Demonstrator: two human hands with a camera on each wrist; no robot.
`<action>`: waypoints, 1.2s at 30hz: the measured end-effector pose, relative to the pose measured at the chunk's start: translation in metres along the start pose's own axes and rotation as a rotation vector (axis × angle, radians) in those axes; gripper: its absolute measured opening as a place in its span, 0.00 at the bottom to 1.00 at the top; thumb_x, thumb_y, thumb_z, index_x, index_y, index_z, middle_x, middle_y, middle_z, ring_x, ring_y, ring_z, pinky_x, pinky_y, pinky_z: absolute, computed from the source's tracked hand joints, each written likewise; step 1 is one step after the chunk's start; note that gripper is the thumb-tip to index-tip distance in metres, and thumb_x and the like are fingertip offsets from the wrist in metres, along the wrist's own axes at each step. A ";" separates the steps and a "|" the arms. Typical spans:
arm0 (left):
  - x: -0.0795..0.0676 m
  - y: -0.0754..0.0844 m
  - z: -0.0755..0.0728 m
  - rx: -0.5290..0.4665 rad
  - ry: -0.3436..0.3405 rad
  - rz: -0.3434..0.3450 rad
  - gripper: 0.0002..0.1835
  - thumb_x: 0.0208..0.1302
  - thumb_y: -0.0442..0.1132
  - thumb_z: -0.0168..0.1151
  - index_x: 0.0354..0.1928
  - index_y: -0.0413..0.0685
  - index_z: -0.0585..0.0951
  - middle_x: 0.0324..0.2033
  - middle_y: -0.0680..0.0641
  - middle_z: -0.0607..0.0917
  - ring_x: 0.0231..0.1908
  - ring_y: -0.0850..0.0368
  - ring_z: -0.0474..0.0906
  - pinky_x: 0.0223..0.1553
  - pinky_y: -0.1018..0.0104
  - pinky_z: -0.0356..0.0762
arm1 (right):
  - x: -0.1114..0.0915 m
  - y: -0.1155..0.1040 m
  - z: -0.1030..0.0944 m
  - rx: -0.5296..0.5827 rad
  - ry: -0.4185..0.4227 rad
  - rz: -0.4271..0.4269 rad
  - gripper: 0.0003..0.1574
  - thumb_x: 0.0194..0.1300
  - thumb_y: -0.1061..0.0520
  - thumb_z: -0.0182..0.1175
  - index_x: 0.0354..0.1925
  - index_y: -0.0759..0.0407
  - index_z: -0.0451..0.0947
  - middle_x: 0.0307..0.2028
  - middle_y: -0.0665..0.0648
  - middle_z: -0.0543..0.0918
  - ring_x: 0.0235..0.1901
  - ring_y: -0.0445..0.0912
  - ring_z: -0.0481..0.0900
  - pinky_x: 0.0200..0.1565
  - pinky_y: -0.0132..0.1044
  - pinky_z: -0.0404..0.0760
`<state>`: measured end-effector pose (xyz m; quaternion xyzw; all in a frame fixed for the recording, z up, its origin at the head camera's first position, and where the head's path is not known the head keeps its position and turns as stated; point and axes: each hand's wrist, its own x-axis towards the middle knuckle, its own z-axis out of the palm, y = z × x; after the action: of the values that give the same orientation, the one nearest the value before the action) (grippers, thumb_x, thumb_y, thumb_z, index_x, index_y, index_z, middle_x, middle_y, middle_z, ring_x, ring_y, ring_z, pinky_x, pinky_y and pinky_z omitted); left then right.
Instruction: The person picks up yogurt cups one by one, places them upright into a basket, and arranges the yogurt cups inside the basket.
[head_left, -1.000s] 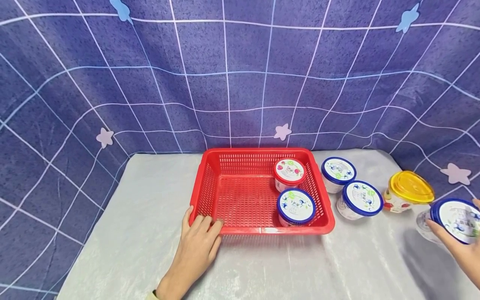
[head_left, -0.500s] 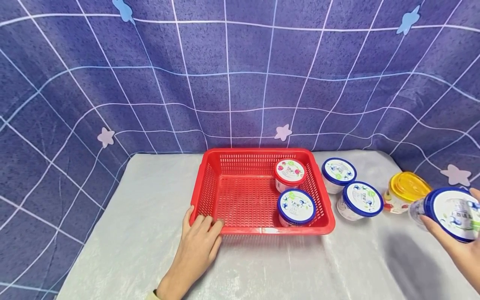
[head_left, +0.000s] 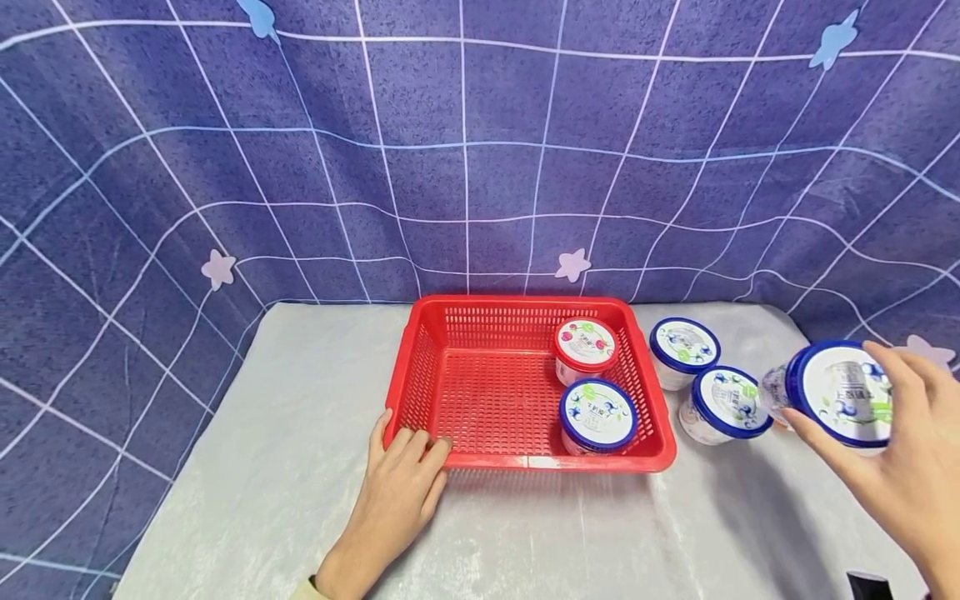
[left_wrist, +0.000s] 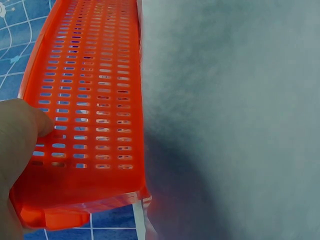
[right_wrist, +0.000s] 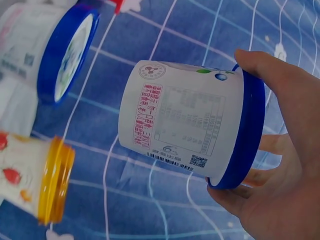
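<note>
Head view showed a blue-purple cloth, ruled with pale grid lines, hanging behind a table covered in greyish white. On it stood a red basket with slotted walls, one long side facing the person. The left hand gripped this basket at its near left corner, fingers bent over the rim. The right hand held a blue-lidded tub, fingers and thumb spread around the lid's edge; that tub was tilted, raised off the table to the right of the basket. Inside the basket, at its right end, a red-lidded tub stood behind a second blue tub. Just outside the right wall were two more blue tubs, close together. Mostly hidden from the head camera, a yellow-lidded tub showed clearly at the right wrist. Smallest were the cloth's star shapes.
</note>
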<state>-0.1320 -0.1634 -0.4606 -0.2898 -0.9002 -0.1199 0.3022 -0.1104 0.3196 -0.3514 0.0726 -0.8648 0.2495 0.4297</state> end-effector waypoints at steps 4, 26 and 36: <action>0.000 0.000 0.000 0.002 -0.007 -0.002 0.12 0.65 0.41 0.52 0.45 0.50 0.81 0.32 0.50 0.79 0.35 0.50 0.72 0.67 0.30 0.51 | 0.007 -0.011 0.006 -0.035 -0.054 -0.025 0.71 0.44 0.13 0.58 0.65 0.67 0.68 0.58 0.79 0.68 0.61 0.75 0.62 0.70 0.52 0.54; -0.001 0.001 0.000 0.013 -0.009 0.000 0.12 0.64 0.41 0.51 0.45 0.50 0.81 0.33 0.50 0.80 0.35 0.51 0.72 0.67 0.31 0.51 | 0.044 -0.072 0.068 0.078 -0.298 -0.295 0.61 0.54 0.19 0.56 0.68 0.62 0.68 0.61 0.70 0.69 0.59 0.64 0.66 0.64 0.49 0.66; -0.001 0.000 -0.001 0.025 -0.021 -0.005 0.13 0.63 0.41 0.51 0.45 0.50 0.82 0.34 0.50 0.80 0.36 0.51 0.72 0.68 0.31 0.49 | 0.059 -0.096 0.104 0.117 -0.358 -0.346 0.57 0.46 0.36 0.73 0.68 0.58 0.67 0.64 0.70 0.64 0.61 0.65 0.62 0.52 0.61 0.70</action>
<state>-0.1307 -0.1647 -0.4605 -0.2850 -0.9055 -0.1065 0.2959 -0.1885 0.1903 -0.3225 0.2873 -0.8859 0.2048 0.3011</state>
